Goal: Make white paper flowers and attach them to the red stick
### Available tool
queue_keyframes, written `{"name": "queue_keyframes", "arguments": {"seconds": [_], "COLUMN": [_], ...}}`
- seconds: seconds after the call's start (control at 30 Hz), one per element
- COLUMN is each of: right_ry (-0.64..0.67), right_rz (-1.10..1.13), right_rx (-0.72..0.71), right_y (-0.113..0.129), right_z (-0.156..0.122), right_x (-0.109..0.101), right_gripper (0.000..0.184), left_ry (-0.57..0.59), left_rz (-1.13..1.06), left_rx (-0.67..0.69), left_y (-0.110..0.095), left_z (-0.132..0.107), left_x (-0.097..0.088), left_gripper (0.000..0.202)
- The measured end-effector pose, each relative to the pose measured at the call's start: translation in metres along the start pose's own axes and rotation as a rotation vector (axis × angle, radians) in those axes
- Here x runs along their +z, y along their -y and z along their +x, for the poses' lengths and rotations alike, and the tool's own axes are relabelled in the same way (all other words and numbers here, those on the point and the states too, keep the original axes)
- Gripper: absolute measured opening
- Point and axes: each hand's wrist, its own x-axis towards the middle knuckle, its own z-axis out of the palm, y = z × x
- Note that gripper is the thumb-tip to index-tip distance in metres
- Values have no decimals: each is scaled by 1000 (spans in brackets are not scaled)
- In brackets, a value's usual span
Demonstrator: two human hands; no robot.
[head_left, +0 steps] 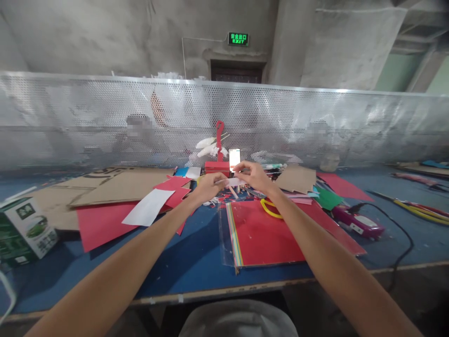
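Between my two hands, above the far middle of the table, stretches a small strip of white paper (229, 182). My left hand (210, 186) pinches its left end. The other end is held by the fingers of my right hand (254, 177). Just behind them stands a phone (235, 159) with a lit screen, upright beside a red paper box (217, 167). A red strip with a looped top (220, 135) rises behind the box, next to white tufts (209, 147). Small paper scraps (213, 201) lie under my hands.
Red card sheets in a clear sleeve (270, 238) lie at front centre, with yellow-handled scissors (271, 209) on top. Cardboard (122, 187), a white sheet (149, 207) and a green carton (28, 229) are left. To the right are a purple power strip (358, 222) and large scissors (417, 208).
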Motion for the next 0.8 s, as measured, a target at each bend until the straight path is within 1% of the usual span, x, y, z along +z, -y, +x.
{"name": "queue_keyframes", "arguments": {"seconds": [0.1,0.17,0.23,0.3,0.33,0.4,0.53,0.6,0.73,0.8], "right_ry": [60,162,280,347,353,325,299,292,287,280], "right_rz": [-2,6,-41,-140,-190,-268,-338,-355,-346,-331], "right_rx": [-9,-19,-57,-127,-163,-217,-243,-247,-265,-281], "right_y": [7,13,17,17,16,13,8,8,8,7], "right_z": [-2,-5,-8,-9,-9,-8,-6,-6,-5,-5], "right_x": [2,4,6,10,12,16,16,14,12,13], "right_gripper": [23,32,39,32,26,17,18,15,8,12], "left_ry": [48,68,83,113,133,159,159,178,215,210], "left_rz": [-92,-139,-176,-208,-224,-246,-223,-202,-186,-179], "left_rx": [-64,-97,-123,-151,-165,-186,-222,-229,-200,-196], "left_y": [-1,-1,-1,1,1,3,5,7,14,18], "left_z": [0,0,-1,-1,-2,-2,-1,0,1,2], "left_x": [-2,-3,-4,-5,-5,-6,-8,-11,-15,-16], "left_gripper": [23,24,25,26,26,25,26,29,34,33]}}
